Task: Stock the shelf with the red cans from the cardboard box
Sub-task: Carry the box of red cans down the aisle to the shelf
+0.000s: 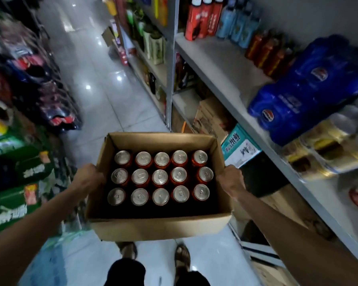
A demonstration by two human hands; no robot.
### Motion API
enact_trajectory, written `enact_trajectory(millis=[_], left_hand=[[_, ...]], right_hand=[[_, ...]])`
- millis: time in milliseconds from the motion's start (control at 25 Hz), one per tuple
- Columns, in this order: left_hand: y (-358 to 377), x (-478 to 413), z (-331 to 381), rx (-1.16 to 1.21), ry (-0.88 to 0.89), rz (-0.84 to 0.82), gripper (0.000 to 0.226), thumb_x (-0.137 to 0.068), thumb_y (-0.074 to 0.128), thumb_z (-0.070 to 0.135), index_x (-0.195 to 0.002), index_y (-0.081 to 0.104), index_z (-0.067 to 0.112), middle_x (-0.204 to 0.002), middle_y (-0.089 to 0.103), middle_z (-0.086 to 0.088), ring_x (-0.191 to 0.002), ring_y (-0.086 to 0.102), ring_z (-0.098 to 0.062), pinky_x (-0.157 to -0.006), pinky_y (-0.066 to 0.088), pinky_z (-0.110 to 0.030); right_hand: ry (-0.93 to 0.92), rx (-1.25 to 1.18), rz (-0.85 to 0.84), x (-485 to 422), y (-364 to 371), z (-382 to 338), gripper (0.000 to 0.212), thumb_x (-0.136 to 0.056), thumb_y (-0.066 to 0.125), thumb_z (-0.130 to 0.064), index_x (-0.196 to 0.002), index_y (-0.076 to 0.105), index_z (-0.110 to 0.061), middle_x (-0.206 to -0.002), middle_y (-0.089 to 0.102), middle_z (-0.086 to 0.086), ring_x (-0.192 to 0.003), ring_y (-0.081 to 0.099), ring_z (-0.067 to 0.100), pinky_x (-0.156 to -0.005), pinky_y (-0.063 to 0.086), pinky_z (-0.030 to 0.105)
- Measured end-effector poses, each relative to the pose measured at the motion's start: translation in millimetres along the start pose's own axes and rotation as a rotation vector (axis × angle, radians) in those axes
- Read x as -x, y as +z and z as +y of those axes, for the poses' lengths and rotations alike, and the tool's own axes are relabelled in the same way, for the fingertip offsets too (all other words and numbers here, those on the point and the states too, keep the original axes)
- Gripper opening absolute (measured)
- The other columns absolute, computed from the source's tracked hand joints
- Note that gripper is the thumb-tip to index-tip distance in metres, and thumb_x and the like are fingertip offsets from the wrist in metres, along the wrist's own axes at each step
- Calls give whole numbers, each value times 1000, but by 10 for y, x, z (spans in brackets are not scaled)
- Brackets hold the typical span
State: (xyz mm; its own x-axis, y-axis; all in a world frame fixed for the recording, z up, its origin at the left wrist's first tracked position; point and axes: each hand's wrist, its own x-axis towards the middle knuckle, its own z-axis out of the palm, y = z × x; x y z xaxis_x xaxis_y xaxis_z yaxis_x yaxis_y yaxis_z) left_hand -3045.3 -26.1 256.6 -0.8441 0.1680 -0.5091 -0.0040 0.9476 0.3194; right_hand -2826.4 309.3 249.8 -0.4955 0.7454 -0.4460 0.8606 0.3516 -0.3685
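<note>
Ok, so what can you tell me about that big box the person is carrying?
The cardboard box is plain brown, open on top and held about level above the tiled floor, beside the shelf. Inside stand fifteen red cans with silver tops, three rows of five, leaving a dark empty strip by the near wall. The left hand grips its left wall, the right hand its right wall.
</note>
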Motion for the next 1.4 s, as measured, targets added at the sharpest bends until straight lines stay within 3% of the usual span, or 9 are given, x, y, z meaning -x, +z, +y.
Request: enact_trajectory(millis=[200, 360, 440, 560, 680, 840, 1120, 1240, 1400], left_hand=[[-768, -1295, 365, -90, 151, 11, 17, -87, 62, 9, -89, 66, -8, -95, 66, -27, -96, 65, -39, -69, 38, -30], [-1376, -2188, 844, -206, 319, -67, 25, -67, 75, 13, -53, 54, 8, -62, 58, -11, -63, 60, -27, -48, 36, -25], [-1550, -2502, 1113, -220, 354, -110, 24, -65, 76, 14, -59, 54, 10, -65, 55, -7, -56, 49, -18, -46, 34, -23], [-1627, -3026, 1517, -264, 430, -123, 23, -63, 76, 11, -67, 54, 8, -68, 56, -7, -58, 51, -20, -45, 34, -22], [-1457, -3440, 1792, -284, 472, -160, 24, -65, 75, 8, -72, 53, 5, -72, 57, -10, -66, 56, -27, -45, 34, -23], [-1230, -3780, 2038, -366, 522, -223, 25, -65, 75, 7, -68, 51, 4, -68, 57, -11, -64, 55, -27, -49, 36, -27], [-415, -4151, 2490, -517, 709, -381, 22, -71, 67, 6, -60, 49, 6, -60, 52, -6, -56, 51, -23, -48, 39, -25], [17, -4145, 2509, -569, 713, -457, 16, -71, 71, 11, -68, 57, 4, -67, 59, -9, -66, 60, -28, -58, 50, -31], [771, -4047, 2345, -606, 716, -454, 21, -74, 73, 14, -69, 53, 6, -79, 62, -14, -80, 63, -33, -64, 47, -32]], right_hand=[[174, -105, 81, -331, 86, -866, 28, -91, 55, -13, -111, 63, 5, -113, 65, 26, -106, 62, 40, -84, 50, 39], [344, -172, 167, -468, 159, -1454, 28, -87, 58, -8, -110, 64, 7, -111, 67, 28, -105, 64, 40, -83, 52, 41], [402, -216, 166, -549, 237, -1577, 28, -86, 58, -9, -108, 65, 7, -109, 67, 28, -103, 64, 40, -82, 52, 42], [524, -323, 212, -802, 391, -1741, 32, -88, 55, -15, -110, 65, 5, -112, 65, 29, -104, 62, 40, -82, 50, 41], [573, -339, 214, -1064, 593, -1792, 30, -89, 56, -16, -107, 67, 4, -112, 64, 30, -107, 61, 41, -79, 47, 38], [724, -423, 216, -1091, 863, -1856, 24, -83, 56, -11, -94, 70, 5, -97, 67, 30, -90, 64, 41, -63, 42, 34], [949, -448, 284, -902, 1340, -1719, 22, -85, 54, -6, -91, 68, 10, -91, 65, 35, -87, 62, 46, -63, 43, 39], [1062, -461, 296, -732, 1572, -1553, 20, -83, 56, -6, -90, 68, 8, -89, 65, 35, -85, 61, 47, -62, 42, 40], [1148, -501, 323, -654, 2110, -1044, 19, -85, 54, -8, -88, 66, 7, -89, 64, 35, -85, 60, 47, -61, 39, 37]])
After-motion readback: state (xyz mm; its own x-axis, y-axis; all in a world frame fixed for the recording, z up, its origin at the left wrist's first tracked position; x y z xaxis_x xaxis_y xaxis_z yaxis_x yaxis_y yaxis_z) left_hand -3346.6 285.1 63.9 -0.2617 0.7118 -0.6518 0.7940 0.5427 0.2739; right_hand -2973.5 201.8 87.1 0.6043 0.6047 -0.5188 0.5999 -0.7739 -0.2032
